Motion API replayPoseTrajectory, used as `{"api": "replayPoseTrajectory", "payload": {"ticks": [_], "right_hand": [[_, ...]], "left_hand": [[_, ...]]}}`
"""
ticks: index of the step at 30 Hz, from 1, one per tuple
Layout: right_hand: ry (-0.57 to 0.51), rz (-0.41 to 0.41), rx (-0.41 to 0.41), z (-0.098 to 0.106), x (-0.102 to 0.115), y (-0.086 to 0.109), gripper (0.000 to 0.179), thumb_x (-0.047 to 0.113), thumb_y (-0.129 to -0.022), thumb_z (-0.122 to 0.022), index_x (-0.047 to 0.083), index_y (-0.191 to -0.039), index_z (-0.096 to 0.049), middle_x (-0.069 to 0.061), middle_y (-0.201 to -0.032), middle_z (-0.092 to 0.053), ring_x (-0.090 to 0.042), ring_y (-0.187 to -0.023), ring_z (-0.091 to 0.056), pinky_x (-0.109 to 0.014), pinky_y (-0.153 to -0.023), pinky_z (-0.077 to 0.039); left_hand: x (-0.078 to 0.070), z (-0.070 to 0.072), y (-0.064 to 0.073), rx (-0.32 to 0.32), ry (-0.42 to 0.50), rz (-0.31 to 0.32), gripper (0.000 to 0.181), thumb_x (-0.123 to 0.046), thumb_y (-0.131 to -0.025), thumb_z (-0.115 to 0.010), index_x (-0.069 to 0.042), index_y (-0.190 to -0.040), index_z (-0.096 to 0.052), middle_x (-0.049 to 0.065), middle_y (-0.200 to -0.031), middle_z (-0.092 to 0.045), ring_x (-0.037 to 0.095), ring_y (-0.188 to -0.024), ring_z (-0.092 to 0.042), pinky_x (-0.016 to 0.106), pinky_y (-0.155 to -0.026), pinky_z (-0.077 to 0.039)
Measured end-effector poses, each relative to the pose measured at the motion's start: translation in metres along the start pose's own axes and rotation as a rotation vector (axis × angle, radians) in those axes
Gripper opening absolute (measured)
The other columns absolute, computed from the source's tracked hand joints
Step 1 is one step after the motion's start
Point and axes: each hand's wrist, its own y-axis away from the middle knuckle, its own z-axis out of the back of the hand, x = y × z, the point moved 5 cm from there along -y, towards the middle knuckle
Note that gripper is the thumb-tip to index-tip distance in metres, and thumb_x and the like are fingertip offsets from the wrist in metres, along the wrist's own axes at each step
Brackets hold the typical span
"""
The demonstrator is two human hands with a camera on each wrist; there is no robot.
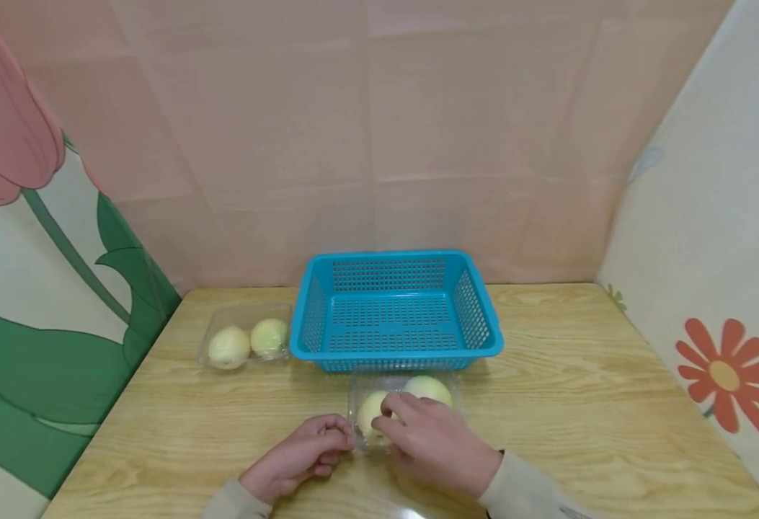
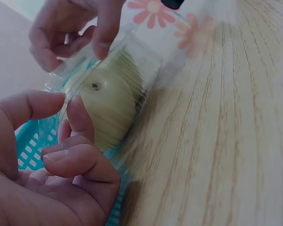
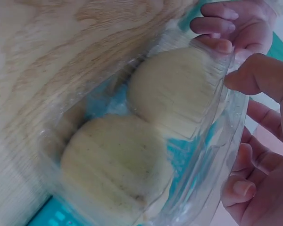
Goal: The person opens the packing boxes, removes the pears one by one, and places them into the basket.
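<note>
Currently a clear box (image 1: 395, 386) sits low in the centre of the head view, just in front of the basket; two pale, yellowish-green round fruits (image 1: 429, 390) show side by side through its plastic. Left hand (image 1: 308, 454) at the box's near left corner: thumb and forefinger pinch the plastic rim, remaining fingers curled in toward the palm. Right hand (image 1: 434, 440) over the box's near right part, covering some of it; fingers bent, thumb at the rim. Plastic glares and blurs in the right wrist view, so whether this hand pinches the rim or merely touches it, I cannot tell.

Behind the box, mid-frame: blue basket (image 1: 395, 356), perforated walls and floor, broad rim. To its left, close beside it, a second clear box (image 1: 249, 317) with two similar fruits (image 1: 229, 347). All on a wood-grain table (image 1: 580, 375). Pale sleeves (image 1: 535, 494) at the bottom edge. Pinkish cloth (image 1: 366, 144) across the top; large pink tulip (image 1: 3, 108) upper left; orange-red flower (image 1: 723, 376) lower right.
</note>
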Motion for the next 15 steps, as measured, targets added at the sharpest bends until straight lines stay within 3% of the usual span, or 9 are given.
{"api": "replayPoseTrajectory", "payload": {"ticks": [10,15], "right_hand": [[0.037,0.012,-0.051,0.008,-0.001,-0.001,0.035,0.015,-0.07,-0.077,0.019,-0.105,-0.07,0.004,-0.101,-0.061,-0.012,-0.087,-0.061,-0.025,-0.067,-0.052],[0.045,0.028,-0.081,0.012,-0.002,-0.003,0.034,0.012,-0.068,-0.074,0.017,-0.101,-0.071,0.004,-0.099,-0.061,-0.013,-0.08,-0.057,-0.025,-0.063,-0.05]], "left_hand": [[-0.001,0.002,0.0,-0.011,-0.01,-0.01,0.011,-0.009,-0.089,-0.065,-0.01,-0.096,-0.056,-0.004,-0.075,-0.054,0.003,-0.053,-0.03,0.016,-0.047,-0.028],[-0.001,0.001,0.0,-0.015,-0.021,-0.008,0.011,-0.009,-0.09,-0.065,-0.011,-0.095,-0.055,-0.006,-0.071,-0.051,0.004,-0.053,-0.03,0.016,-0.047,-0.028]]}}
